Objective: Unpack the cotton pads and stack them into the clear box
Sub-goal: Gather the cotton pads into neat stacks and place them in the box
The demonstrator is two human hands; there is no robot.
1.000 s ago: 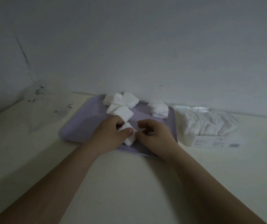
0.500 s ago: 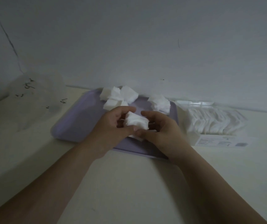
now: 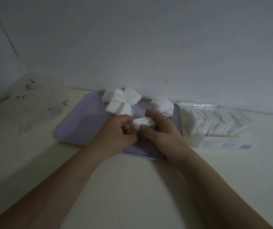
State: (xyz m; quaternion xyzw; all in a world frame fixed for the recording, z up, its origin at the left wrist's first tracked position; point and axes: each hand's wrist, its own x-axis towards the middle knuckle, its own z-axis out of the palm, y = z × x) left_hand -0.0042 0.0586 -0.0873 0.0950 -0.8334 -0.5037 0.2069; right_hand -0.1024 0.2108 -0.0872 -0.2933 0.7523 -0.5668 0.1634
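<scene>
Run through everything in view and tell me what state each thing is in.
Left hand: grips the pad stack.
Right hand: pinches the same stack.
Pad stack: held between both hands over the tray.
Loose pads: untidy heaps at the tray's far edge.
Tray: flat on the table.
Clear box: open, part filled with a leaning row of pads.
Plastic bag: lying slack, left of the tray.

free: tray (image 3: pixel 76 128) left half, table (image 3: pixel 132 187) front | blocked: pad piles (image 3: pixel 120 101) tray rear, clear box (image 3: pixel 215 123) right, bag (image 3: pixel 38 100) left
</scene>
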